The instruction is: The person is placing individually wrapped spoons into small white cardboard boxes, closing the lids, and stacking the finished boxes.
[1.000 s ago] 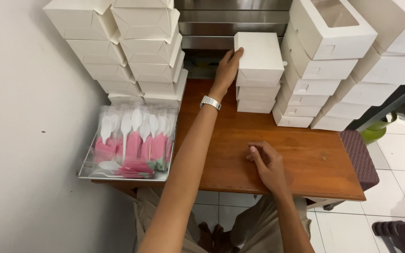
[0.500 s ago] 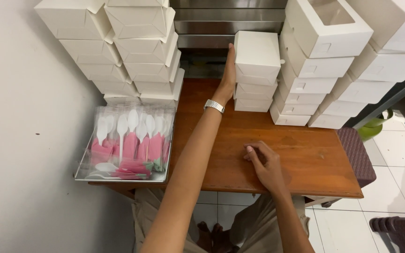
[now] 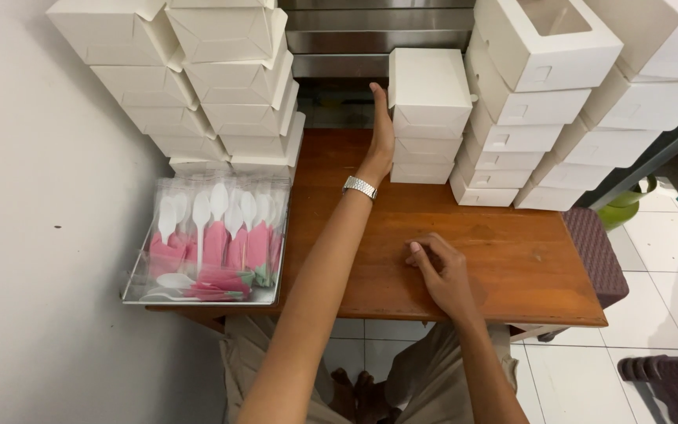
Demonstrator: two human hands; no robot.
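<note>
Since a second ago the left hand (image 3: 380, 135) has slid off the top of the small stack of white boxes (image 3: 428, 118) and now lies flat against the stack's left side, fingers straight and pressed together, palm to the cardboard, gripping nothing; a metal watch (image 3: 359, 187) sits on that wrist. The stack has been squared up a little and stands at the back middle of the wooden table (image 3: 512, 259), just left of the taller piles. The right hand (image 3: 442, 275) has barely shifted: it rests on the bare tabletop near the front edge, fingers loosely curled with the tips on the wood, and nothing shows in its grasp. To the right of the small stack rise two leaning piles of white boxes (image 3: 527, 118), the topmost with a clear window in its lid, and more boxes (image 3: 653, 78) crowd the far right corner. On the left, against the pale wall, stand two further columns of folded white boxes (image 3: 221, 86), their flaps partly open. In front of those, at the table's left front corner, a clear tray (image 3: 205, 251) holds white plastic spoons wrapped with pink napkins. A dark woven stool (image 3: 596, 251) stands beside the table on the white tiled floor.
</note>
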